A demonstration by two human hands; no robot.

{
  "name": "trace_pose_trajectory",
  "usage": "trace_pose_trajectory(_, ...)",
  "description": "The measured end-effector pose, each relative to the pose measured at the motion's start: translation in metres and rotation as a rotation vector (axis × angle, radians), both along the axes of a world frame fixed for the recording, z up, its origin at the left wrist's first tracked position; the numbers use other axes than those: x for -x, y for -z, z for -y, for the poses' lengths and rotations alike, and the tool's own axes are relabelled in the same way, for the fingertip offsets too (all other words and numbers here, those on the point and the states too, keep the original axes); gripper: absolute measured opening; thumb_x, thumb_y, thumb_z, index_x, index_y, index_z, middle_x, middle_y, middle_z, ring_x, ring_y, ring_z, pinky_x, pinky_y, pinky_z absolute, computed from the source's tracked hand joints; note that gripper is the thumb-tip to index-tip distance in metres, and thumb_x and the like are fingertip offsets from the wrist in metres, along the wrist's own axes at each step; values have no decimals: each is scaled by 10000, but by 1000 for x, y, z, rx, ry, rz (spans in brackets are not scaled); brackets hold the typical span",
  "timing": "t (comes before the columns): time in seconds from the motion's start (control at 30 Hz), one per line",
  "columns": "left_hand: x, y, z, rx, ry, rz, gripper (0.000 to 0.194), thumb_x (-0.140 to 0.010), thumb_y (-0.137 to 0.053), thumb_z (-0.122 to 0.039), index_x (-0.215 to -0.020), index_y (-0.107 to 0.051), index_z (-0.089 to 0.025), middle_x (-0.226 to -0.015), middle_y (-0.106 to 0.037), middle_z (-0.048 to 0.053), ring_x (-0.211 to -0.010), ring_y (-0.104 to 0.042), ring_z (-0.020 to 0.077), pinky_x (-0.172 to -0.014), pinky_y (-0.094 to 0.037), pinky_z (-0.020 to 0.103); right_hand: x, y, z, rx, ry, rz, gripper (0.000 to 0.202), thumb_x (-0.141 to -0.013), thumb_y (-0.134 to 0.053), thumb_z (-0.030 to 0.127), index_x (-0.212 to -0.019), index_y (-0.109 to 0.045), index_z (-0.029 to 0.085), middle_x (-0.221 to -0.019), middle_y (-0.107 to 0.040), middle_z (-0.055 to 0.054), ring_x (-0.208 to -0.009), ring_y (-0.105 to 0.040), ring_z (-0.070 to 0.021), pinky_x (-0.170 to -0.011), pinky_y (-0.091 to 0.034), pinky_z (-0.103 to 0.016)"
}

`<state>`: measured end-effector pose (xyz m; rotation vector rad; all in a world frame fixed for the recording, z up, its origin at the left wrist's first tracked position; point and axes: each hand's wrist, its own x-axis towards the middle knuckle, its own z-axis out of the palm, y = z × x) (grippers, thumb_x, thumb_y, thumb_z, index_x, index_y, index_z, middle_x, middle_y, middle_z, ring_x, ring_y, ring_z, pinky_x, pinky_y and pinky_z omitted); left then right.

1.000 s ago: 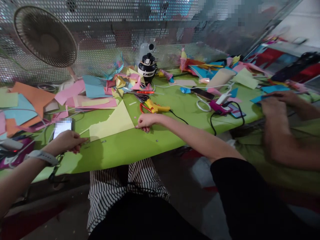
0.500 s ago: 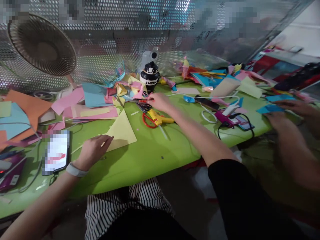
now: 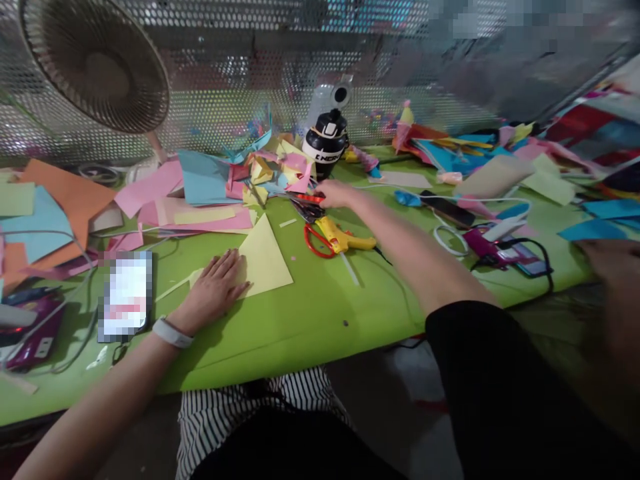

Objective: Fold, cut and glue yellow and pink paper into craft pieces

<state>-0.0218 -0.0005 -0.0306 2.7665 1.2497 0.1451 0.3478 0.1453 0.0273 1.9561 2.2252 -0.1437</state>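
- Pale yellow paper triangle [image 3: 267, 263]: lying flat between the back and front edges of the green-covered tabletop [image 3: 290, 327], one point aimed at the back edge, left part hidden under the left hand [image 3: 215, 287].
- Left hand: palm down on the paper, fingers flat and slightly spread, so easily the nearer one to it.
- Right hand [image 3: 337, 193]: stretched toward the back edge, fingertips right at a slim red handle [image 3: 310, 199], probably of scissors. Pinching or just touching? Can't tell, tbh.
- Key bit imo: handle just left of the right hand, long axis roughly left-right, pretty much along the back edge. Paper, from that same hand, off left and toward the front edge.
- Also just frontward of the right hand: yellow plastic glue gun [image 3: 345, 239], red loop [image 3: 320, 255] beside it.
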Motion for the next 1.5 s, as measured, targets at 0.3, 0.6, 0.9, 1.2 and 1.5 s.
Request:
trace_pose_trajectory(0.3, 5, -5, -2, 28, 34, -30, 653, -1029, -297, -517, -1551, -292, -125, -1622, -252, 140, -1517, -186, 253, -1242, -150, 439, 16, -19, 45, -147, 150, 85, 472, -916, -546, 425, -1253, -578, 94, -1171, -675, -247, -1048, -654, -348, -856, -490, -408)
trace_pose_trajectory(0.6, 11, -10, 2, 17, 45, -30, 523, -1044, -246, -348, -1507, -389, -151, -1615, -298, 97, -1518, -195, 236, -1236, -136, 449, 29, -31, 128, 14, 211, -35, 356, -964, -331, 312, -1163, -592, 177, -1237, -655, -188, -1029, -650, -330, -753, -488, -378)
trace_pose_trajectory(0.9, 20, -4, -6, 45, 87, -17, 555, -980, -282, -178, -1531, -339, -150, -1607, -315, 106, -1509, -227, 209, -1226, -169, 428, 80, 14, 191, -128, 50, -90, 535, -1040, -184, 451, -1373, -503, 179, -1157, -624, -194, -1029, -612, -309, -774, -473, -378)
trace_pose_trajectory(1.2, 16, -7, -2, 60, 90, -32, 575, -1040, -277, -426, -1551, -301, -163, -1629, -250, 112, -1520, -187, 233, -1233, -117, 456, 82, 46, 207, -240, 64, 56, 513, -1026, -218, 291, -1469, -462, 209, -1214, -556, -231, -1089, -534, -343, -810, -487, -423)
trace_pose_trajectory(1.5, 15, -6, -1, 39, 99, -82, 625, -1036, -259, -523, -1573, -246, -203, -1648, -189, 108, -1526, -160, 250, -1227, -114, 471, 74, 49, 221, -201, 64, 66, 547, -1012, -191, 226, -1495, -446, 229, -1266, -549, -202, -1159, -501, -338, -915, -440, -422)
